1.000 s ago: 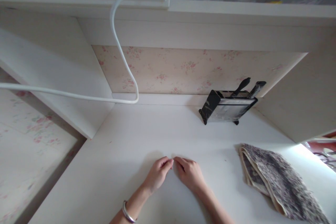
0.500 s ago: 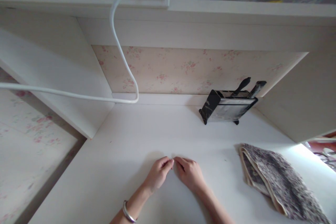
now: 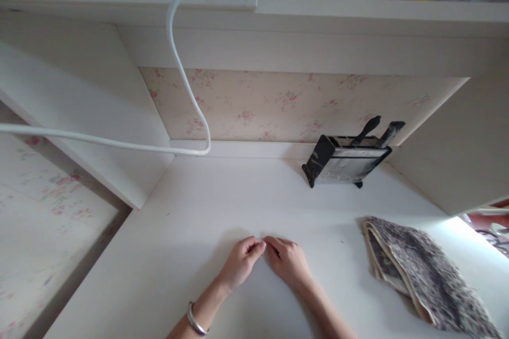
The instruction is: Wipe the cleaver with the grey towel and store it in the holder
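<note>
Grip: my left hand [image 3: 243, 263] and right hand [image 3: 289, 264] rest on the counter [image 3: 159, 270], fingers folded nearly closed, tips close together; I cannot tell whether they touch. I see nothing held; undersides hidden, so something tiny cannot be ruled out. Bangle [image 3: 193, 316] on my left wrist. Nearest sizeable item: cloth [image 3: 433, 275], folded on the counter, to the right of my right hand and apart from it. I judge it light, soft, limp, not slippery, not fragile; best pinch is along the pale hem [image 3: 392, 259], both layers together. Farther back, rack [image 3: 350, 167] with two dark handles [image 3: 368, 130] sticking out, near the wall [image 3: 254, 106]. Cable [image 3: 186, 79] loops across my upper left
</note>
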Demonstrator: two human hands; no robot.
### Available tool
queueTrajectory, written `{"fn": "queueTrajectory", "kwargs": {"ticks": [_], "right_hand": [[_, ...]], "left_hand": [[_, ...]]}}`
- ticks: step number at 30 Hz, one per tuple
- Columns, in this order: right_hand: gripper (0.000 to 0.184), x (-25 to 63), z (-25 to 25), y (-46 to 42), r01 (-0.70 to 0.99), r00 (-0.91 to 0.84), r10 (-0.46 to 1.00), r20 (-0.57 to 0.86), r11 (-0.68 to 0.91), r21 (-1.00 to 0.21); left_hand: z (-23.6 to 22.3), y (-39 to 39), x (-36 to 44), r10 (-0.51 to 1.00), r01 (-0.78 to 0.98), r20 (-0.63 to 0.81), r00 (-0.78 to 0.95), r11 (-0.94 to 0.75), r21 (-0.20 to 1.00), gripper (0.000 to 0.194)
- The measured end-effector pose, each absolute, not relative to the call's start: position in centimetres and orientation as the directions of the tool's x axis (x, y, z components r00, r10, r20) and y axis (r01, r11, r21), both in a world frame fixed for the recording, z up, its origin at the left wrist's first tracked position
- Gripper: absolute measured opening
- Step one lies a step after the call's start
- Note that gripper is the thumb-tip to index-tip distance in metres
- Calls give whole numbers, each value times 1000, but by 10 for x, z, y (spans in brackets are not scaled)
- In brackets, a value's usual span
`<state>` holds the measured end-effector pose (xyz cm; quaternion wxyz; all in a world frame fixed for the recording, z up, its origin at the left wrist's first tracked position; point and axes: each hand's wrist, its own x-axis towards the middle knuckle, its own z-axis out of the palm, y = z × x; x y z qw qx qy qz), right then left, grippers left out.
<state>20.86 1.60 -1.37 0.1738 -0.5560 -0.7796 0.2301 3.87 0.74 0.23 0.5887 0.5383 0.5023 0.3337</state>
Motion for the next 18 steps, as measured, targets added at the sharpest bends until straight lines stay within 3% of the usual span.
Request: {"fn": "queueTrajectory", "kwargs": {"ticks": [18], "right_hand": [[26, 210, -20, 16, 787, -334, 941, 55, 311, -533]], "left_hand": [[-7, 7, 38, 935, 94, -207, 287, 187, 978, 33]]}}
